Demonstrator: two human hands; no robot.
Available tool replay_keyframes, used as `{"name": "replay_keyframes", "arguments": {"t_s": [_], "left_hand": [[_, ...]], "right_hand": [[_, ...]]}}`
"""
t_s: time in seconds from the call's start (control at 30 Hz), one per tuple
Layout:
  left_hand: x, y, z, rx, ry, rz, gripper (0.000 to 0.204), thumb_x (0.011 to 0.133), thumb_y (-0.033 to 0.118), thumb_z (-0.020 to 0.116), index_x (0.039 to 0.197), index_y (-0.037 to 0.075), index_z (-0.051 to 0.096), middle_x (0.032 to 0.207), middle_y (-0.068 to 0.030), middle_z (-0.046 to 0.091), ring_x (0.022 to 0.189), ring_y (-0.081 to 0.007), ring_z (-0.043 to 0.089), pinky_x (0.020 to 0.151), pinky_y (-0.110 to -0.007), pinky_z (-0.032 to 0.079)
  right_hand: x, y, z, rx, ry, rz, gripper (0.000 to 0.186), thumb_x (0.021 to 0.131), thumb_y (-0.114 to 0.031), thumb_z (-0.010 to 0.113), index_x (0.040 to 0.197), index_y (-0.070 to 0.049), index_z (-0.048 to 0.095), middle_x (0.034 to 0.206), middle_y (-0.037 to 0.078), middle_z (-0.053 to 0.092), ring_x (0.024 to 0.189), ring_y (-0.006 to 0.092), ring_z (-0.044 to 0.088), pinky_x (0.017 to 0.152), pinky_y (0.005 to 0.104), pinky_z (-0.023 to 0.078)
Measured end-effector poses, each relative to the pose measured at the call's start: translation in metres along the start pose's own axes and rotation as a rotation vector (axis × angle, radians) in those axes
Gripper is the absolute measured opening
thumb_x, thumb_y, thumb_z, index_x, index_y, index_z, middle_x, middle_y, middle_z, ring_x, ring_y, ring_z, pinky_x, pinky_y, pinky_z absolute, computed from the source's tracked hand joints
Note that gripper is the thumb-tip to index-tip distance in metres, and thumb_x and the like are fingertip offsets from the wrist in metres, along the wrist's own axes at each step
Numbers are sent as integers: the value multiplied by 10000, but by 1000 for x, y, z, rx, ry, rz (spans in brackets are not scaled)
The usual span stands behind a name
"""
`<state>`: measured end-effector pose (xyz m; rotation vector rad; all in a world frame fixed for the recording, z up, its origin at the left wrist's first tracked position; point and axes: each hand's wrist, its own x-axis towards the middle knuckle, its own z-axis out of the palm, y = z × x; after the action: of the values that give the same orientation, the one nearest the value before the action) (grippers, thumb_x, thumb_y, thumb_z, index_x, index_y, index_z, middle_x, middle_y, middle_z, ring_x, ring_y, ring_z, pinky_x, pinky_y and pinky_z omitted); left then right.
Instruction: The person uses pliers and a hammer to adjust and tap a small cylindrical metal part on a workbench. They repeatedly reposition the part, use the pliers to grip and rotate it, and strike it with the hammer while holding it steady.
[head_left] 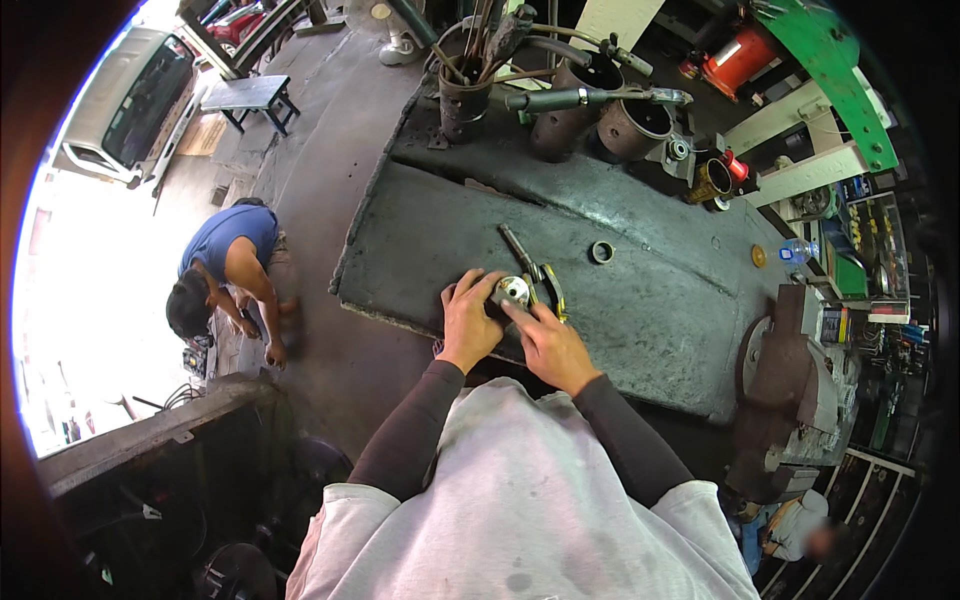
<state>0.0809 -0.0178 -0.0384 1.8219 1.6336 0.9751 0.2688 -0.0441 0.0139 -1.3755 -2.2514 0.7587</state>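
Observation:
My left hand (467,315) is closed round a small silver, cylindrical metal part (513,289) at the near edge of the dark metal workbench (395,210). My right hand (548,348) is against the same part from the right, fingers bent over a dark piece that I cannot make out. Just beyond my hands lie a short metal bar-like tool (515,243) and a tool with yellow on its handles (555,295), partly hidden by the part and my fingers. A loose metal ring (602,251) rests flat to the right of them.
Rusty cans of tools (464,110) and a long-handled tool (555,99) occupy the bench's back. A heavy vise-like machine (795,380) is at right. A co-worker (235,265) bends down at left near a low bench (246,95); another person (795,525) is at lower right.

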Motion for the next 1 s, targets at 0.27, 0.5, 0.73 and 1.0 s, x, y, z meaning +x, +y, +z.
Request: {"name": "replay_keyframes", "arguments": {"t_s": [0.27,0.5,0.73,1.0], "left_hand": [[1,7,-6,4,-23,-22,550,795,25,735,1339,108,736,1320,-165,734,1364,-342,607,1143,-473,397],[-2,5,-4,1,-31,-21,542,811,50,754,1349,105,733,1325,-170,727,1372,-335,599,1138,-472,394],[-1,4,-3,-9,-45,-32,543,812,24,736,1348,110,731,1320,-170,729,1371,-336,600,1142,-476,390],[0,4,-3,2,-43,-42,555,796,58,785,1347,102,729,1315,-160,732,1362,-335,605,1137,-483,393]], "right_hand": [[-3,-4,-3,25,10,-15,571,967,-49,626,1525,-171,633,1138,168,630,871,413,725,742,507,621],[0,-4,-5,34,29,-62,565,971,-60,619,1523,-175,635,1144,165,630,865,416,724,736,515,622],[3,-3,-6,-25,-31,-33,566,974,-53,628,1527,-173,630,1145,167,630,866,407,724,741,507,623],[0,-2,-6,-51,-58,-20,576,965,-53,635,1528,-176,634,1130,153,637,838,401,723,726,512,619]]}}
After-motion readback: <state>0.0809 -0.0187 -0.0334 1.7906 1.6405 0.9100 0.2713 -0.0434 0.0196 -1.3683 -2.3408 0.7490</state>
